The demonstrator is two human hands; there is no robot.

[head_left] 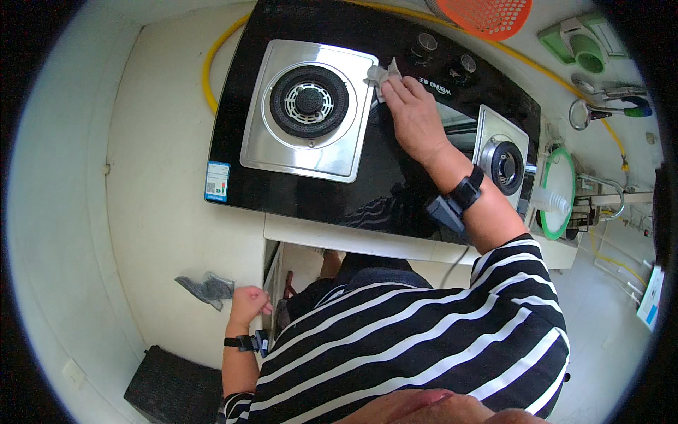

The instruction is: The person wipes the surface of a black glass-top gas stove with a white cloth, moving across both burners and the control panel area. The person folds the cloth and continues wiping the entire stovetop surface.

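Note:
My right hand (416, 116) holds a crumpled whitish wipe or tissue (382, 79) at the upper right corner of a square stainless steel burner plate (307, 164). The plate is set in a black glass gas cooktop (296, 188), with a round black burner (310, 102) at its middle. My left hand (250, 306) rests with curled fingers at the edge of the cream counter (159, 201), beside a dark grey cloth or bag (209, 289). Whether anything is inside its fingers cannot be seen.
A second burner (507, 168) is right of my right arm. Two knobs (427, 42) sit near the cooktop's far edge. Beyond are a yellow gas hose (212, 63) and an orange perforated basket (490, 16). A green-rimmed lid (560, 193) stands at right; a black box (175, 384) is lower left.

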